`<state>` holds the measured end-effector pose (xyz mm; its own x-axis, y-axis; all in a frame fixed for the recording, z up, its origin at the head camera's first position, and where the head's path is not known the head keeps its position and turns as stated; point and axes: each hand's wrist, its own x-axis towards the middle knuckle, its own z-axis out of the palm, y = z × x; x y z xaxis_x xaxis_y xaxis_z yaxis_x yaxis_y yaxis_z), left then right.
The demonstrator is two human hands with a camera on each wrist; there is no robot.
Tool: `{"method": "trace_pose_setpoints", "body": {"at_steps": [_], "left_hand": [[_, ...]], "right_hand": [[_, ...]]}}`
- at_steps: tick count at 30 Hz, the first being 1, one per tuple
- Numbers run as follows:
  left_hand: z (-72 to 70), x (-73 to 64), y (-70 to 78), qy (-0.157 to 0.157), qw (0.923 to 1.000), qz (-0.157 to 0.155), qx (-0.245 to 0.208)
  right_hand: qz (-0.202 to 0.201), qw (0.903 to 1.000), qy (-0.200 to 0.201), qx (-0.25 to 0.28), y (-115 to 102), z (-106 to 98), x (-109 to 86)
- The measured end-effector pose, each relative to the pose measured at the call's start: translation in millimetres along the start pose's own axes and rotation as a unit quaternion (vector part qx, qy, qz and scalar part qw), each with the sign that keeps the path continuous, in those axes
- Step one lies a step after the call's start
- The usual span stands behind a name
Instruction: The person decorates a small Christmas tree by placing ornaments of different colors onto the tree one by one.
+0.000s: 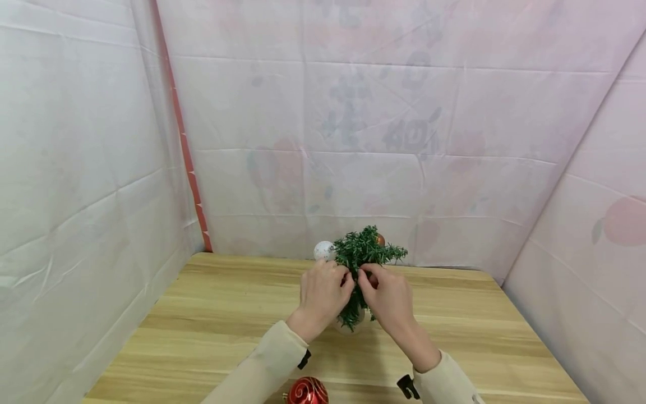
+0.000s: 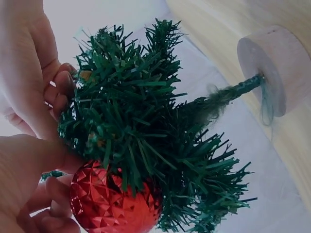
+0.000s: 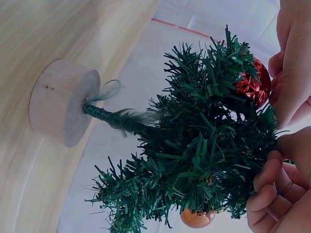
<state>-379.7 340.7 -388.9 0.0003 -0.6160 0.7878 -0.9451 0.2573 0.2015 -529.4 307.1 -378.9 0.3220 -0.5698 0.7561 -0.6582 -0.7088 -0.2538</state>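
Note:
A small green artificial Christmas tree (image 1: 364, 247) stands between both hands, on a pale round base (image 3: 60, 104). My left hand (image 1: 324, 289) pinches at its foliage with thumb and forefinger. Opposite it, my right hand (image 1: 391, 294) pinches the greenery in the same way, the two sets of fingertips close together. Beside the left fingers hangs a faceted red ball ornament (image 2: 116, 201), largely covered by that hand in the head view. An orange ball ornament (image 3: 198, 218) sits on the right side. Whether a thin hanging loop lies between the fingertips, I cannot tell.
A speckled white ball ornament (image 1: 323, 251) shows at the tree's back left. Near the front of the wooden table (image 1: 227, 314) lies a shiny red ball ornament (image 1: 307, 391) with gold swirls. Pale cloth walls (image 1: 252, 185) enclose the back and both sides.

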Motion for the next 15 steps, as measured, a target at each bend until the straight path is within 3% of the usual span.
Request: {"method": "trace_pose_setpoints", "body": {"at_steps": [8, 15], "left_hand": [[-5.5, -4.9, -7.5, -0.003, 0.9991, 0.002, -0.042], [-10.9, -9.3, -13.4, 0.014, 0.9956, 0.012, -0.091]], "right_hand": [[-0.023, 0.9997, 0.008, 0.009, 0, -3, -1.1], [-0.038, 0.9988, 0.025, 0.018, 4, -7, -3.9]]}}
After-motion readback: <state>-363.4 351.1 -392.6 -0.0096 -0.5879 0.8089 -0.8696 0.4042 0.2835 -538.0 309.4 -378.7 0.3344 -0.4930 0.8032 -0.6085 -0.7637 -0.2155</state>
